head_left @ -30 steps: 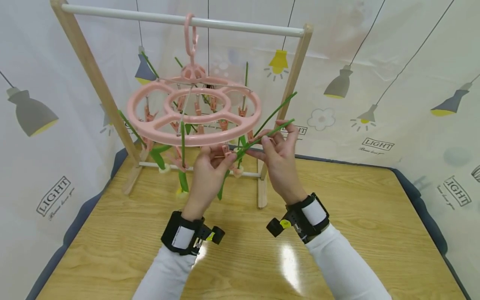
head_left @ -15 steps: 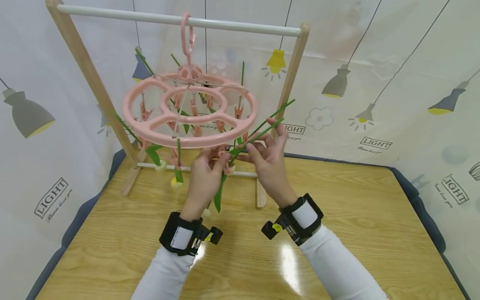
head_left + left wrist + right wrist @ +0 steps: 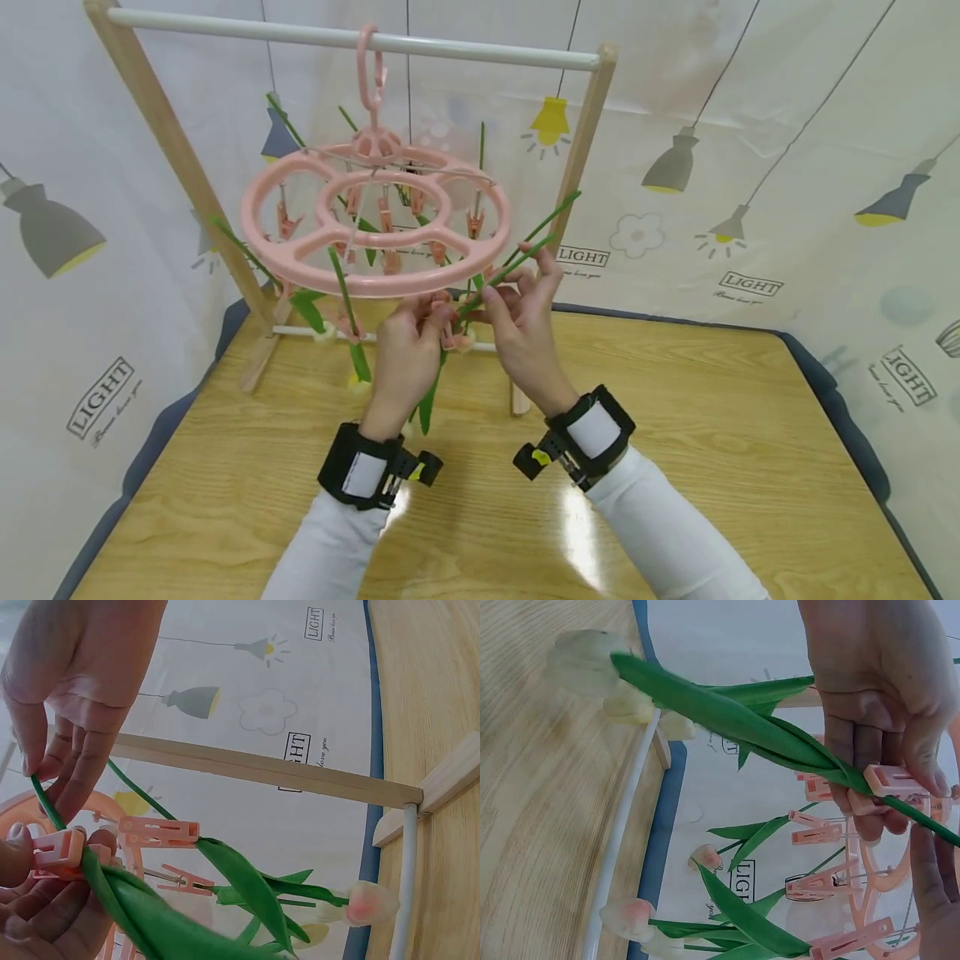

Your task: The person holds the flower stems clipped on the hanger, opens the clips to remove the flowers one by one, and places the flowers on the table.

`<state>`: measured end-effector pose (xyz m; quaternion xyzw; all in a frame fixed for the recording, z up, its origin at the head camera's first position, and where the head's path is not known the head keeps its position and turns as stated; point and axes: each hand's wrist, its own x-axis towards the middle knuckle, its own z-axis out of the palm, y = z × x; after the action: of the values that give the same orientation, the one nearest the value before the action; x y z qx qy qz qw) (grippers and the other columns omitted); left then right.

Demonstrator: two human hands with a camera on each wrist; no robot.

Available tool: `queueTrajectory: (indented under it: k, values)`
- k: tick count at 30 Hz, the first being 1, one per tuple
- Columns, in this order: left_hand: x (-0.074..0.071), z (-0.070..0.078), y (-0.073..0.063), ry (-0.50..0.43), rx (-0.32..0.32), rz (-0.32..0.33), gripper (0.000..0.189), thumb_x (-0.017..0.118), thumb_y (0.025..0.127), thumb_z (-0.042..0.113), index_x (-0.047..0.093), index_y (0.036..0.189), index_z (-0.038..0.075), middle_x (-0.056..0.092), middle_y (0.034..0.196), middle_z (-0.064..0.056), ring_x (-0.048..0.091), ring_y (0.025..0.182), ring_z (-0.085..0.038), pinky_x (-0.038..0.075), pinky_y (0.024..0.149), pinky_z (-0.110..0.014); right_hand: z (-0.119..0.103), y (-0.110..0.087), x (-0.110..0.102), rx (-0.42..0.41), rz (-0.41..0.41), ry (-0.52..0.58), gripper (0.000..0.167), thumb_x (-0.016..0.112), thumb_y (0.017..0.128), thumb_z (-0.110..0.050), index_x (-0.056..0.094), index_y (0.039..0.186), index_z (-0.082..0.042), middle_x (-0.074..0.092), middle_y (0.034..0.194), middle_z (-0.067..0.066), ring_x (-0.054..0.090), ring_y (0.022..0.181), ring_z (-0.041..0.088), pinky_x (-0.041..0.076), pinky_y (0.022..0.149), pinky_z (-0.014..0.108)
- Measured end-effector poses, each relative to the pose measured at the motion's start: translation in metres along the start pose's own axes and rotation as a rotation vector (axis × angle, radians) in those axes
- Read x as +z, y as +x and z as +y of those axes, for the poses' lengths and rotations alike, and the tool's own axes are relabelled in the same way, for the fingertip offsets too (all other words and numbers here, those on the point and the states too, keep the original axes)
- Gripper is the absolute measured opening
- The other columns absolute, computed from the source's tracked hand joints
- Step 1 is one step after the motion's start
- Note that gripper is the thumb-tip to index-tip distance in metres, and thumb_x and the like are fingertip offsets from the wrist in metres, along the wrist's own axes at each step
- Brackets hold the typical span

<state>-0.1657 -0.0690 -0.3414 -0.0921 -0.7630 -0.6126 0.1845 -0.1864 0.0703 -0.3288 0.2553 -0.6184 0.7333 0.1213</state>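
Note:
My left hand (image 3: 405, 358) pinches a pink clothespin (image 3: 58, 849) below the front right of a round pink drying hanger (image 3: 375, 286). An artificial tulip (image 3: 727, 720) runs through that clothespin, its pale bloom (image 3: 585, 664) pointing down and its green stem (image 3: 513, 265) slanting up to the right. Close beside, my right hand (image 3: 527, 337) pinches this stem between thumb and fingers above the clothespin. The clothespin's tips lie around the stem where the leaves begin, as the right wrist view shows. Another tulip (image 3: 247, 885) hangs in a neighbouring clothespin (image 3: 159, 831).
Several more tulips (image 3: 307, 308) hang upside down from clothespins around the hanger. Its hook (image 3: 365, 71) sits over the white bar (image 3: 465, 50) of a wooden stand (image 3: 585, 150). Below is a wood-grain table (image 3: 712, 433), with a printed curtain (image 3: 810, 125) behind it.
The tulip between my hands has slid lower, its leaf hanging further down. My right hand has moved left, closer to my left hand, which stays at the clothespin. The view has shifted slightly.

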Motion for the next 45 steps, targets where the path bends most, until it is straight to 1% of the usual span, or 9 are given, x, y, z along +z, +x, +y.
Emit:
queueTrajectory:
  k: [10, 15, 19, 23, 27, 31, 34, 38, 45]
  values:
    - [-0.004, -0.003, -0.001, -0.027, 0.025, 0.014, 0.014, 0.056, 0.099, 0.007, 0.062, 0.098, -0.005, 0.065, 0.076, -0.019, 0.055, 0.056, -0.012, 0.048, 0.052, -0.020, -0.001, 0.001, -0.012, -0.035, 0.033, -0.096, 0.057, 0.044, 0.102, 0.002, 0.010, 0.146, -0.007, 0.050, 0.106, 0.008, 0.065, 0.086, 0.010, 0.063, 0.074, 0.033]
    - [-0.006, -0.004, -0.001, -0.027, 0.009, 0.013, 0.012, 0.055, 0.100, 0.008, 0.059, 0.103, -0.003, 0.068, 0.085, -0.020, 0.059, 0.065, -0.014, 0.047, 0.054, -0.021, -0.005, 0.002, -0.034, -0.040, 0.059, -0.160, 0.059, 0.043, 0.102, 0.003, 0.010, 0.149, -0.008, 0.049, 0.103, 0.000, 0.064, 0.084, 0.010, 0.061, 0.072, 0.026]
    - [-0.008, -0.007, -0.001, -0.019, 0.012, -0.034, 0.017, 0.053, 0.102, 0.013, 0.056, 0.109, -0.002, 0.068, 0.095, -0.022, 0.064, 0.076, -0.016, 0.051, 0.062, -0.019, -0.009, 0.006, -0.054, -0.061, 0.098, -0.210, 0.058, 0.045, 0.102, 0.001, 0.015, 0.150, -0.011, 0.048, 0.098, 0.000, 0.063, 0.080, 0.011, 0.060, 0.069, 0.026]
    - [-0.011, -0.010, -0.001, -0.072, 0.035, -0.095, 0.023, 0.046, 0.105, 0.016, 0.054, 0.118, -0.002, 0.066, 0.107, -0.021, 0.065, 0.086, -0.014, 0.055, 0.074, -0.021, -0.012, 0.009, -0.075, -0.068, 0.133, -0.279, 0.056, 0.046, 0.102, -0.002, 0.019, 0.150, -0.014, 0.047, 0.097, 0.000, 0.062, 0.079, 0.011, 0.059, 0.069, 0.025]
    - [-0.015, -0.015, -0.003, -0.135, 0.037, -0.129, 0.026, 0.042, 0.106, 0.014, 0.053, 0.124, 0.000, 0.064, 0.110, -0.017, 0.063, 0.089, -0.012, 0.052, 0.074, -0.020, -0.013, 0.013, -0.094, -0.061, 0.145, -0.369, 0.056, 0.046, 0.103, -0.005, 0.020, 0.151, -0.016, 0.047, 0.098, -0.001, 0.061, 0.079, 0.014, 0.057, 0.070, 0.022]
    - [-0.018, -0.019, -0.004, -0.168, 0.027, -0.128, 0.025, 0.042, 0.106, 0.013, 0.054, 0.123, 0.001, 0.064, 0.108, -0.013, 0.062, 0.088, -0.011, 0.051, 0.072, -0.020, -0.012, 0.017, -0.110, -0.052, 0.160, -0.446, 0.055, 0.045, 0.103, -0.005, 0.021, 0.151, -0.017, 0.046, 0.098, -0.004, 0.060, 0.080, 0.014, 0.056, 0.070, 0.020]
    - [-0.020, -0.020, -0.004, -0.177, 0.021, -0.128, 0.023, 0.045, 0.105, 0.013, 0.055, 0.121, 0.000, 0.065, 0.109, -0.011, 0.062, 0.087, -0.017, 0.053, 0.074, -0.021, -0.012, 0.018, -0.121, -0.041, 0.173, -0.488, 0.054, 0.044, 0.103, -0.005, 0.021, 0.151, -0.017, 0.045, 0.098, -0.004, 0.059, 0.081, 0.012, 0.056, 0.070, 0.019]
    - [-0.025, -0.022, -0.004, -0.177, 0.000, -0.126, 0.021, 0.049, 0.104, 0.011, 0.054, 0.120, 0.000, 0.065, 0.115, -0.016, 0.062, 0.091, -0.024, 0.055, 0.077, -0.020, -0.011, 0.019, -0.135, -0.018, 0.187, -0.546, 0.053, 0.042, 0.104, -0.006, 0.021, 0.151, -0.015, 0.044, 0.099, -0.003, 0.056, 0.080, 0.011, 0.054, 0.070, 0.020]
    - [-0.033, -0.027, -0.005, -0.161, -0.042, -0.109, 0.020, 0.051, 0.103, 0.011, 0.053, 0.119, -0.001, 0.064, 0.118, -0.019, 0.066, 0.096, -0.011, 0.055, 0.085, -0.020, -0.009, 0.019, -0.158, 0.040, 0.190, -0.683, 0.053, 0.042, 0.104, -0.007, 0.021, 0.152, -0.016, 0.044, 0.102, 0.002, 0.053, 0.078, 0.009, 0.053, 0.068, 0.018]
